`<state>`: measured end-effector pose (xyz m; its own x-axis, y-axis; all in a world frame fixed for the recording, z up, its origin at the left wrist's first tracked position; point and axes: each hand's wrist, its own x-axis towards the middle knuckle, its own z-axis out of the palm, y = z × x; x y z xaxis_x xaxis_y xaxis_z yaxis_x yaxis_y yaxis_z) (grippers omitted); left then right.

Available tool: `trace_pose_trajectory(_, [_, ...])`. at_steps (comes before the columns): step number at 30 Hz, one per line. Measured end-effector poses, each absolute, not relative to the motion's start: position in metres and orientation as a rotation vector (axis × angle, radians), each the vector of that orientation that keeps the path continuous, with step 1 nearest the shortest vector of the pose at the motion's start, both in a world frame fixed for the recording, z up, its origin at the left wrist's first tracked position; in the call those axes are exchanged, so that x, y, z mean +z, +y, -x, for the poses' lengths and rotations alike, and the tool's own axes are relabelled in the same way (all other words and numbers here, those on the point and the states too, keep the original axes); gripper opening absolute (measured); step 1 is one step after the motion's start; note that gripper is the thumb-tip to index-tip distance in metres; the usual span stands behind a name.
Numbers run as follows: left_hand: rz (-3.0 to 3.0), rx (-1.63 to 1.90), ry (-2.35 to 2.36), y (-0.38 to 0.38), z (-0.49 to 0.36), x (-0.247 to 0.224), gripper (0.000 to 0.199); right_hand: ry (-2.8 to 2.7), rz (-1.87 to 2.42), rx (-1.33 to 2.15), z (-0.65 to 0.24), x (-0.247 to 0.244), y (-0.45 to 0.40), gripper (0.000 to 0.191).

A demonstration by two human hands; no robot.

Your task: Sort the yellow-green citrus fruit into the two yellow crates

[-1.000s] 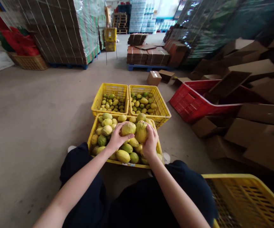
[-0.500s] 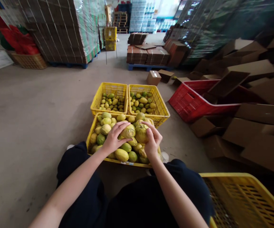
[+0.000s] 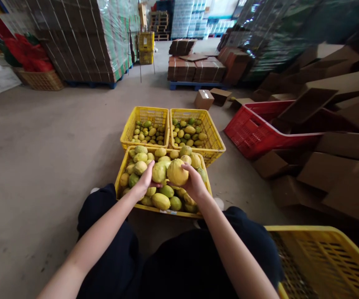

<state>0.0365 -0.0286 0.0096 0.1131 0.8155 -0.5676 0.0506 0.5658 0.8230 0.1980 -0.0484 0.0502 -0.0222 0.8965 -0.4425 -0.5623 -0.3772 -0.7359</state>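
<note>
Over the front yellow crate [image 3: 119,176], my left hand [image 3: 146,180] grips a smooth yellow-green fruit [image 3: 158,172], with the palm turned inward. Beside it, my right hand [image 3: 195,182] is closed on a rounder, yellower fruit [image 3: 177,172] with faint ribs. The two fruits are side by side, touching or nearly so. Under them the crate is heaped with similar oval fruits [image 3: 161,201], some yellow and some green. Which kind of fruit they are I cannot tell for certain. Fingers on the far side of both fruits are partly hidden.
Behind stand two more yellow crates [image 3: 129,120] [image 3: 214,132], partly filled with smaller-looking fruits. A red crate [image 3: 248,128] and a pile of cardboard boxes [image 3: 344,182] lie to the right. Another yellow crate [image 3: 325,249] is by my right leg. Wrapped pallet stacks [image 3: 79,41] rise farther back.
Both fruits have been turned in my hands, so other sides of them show. My left hand has shifted from over its fruit to its left side.
</note>
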Motion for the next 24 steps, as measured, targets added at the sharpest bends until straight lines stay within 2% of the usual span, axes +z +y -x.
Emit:
trace_pose_trajectory(5, [-0.888,0.549,1.370,-0.024,-0.033,0.006,0.081,-0.344,1.145,1.851,-0.205,0.052,-0.043,0.022])
trace_pose_trajectory(12, [-0.802,0.625,1.383,-0.029,-0.038,0.009,0.065,-0.329,1.187,1.820,-0.206,0.044,-0.040,0.022])
trace_pose_trajectory(18, [-1.023,0.832,1.303,-0.033,-0.038,0.018,0.043,-0.327,1.198,1.813,-0.202,0.050,-0.043,0.017])
trace_pose_trajectory(24, [-0.802,0.905,1.206,-0.032,-0.040,0.025,0.044,-0.366,1.232,1.710,-0.197,0.049,-0.043,0.016])
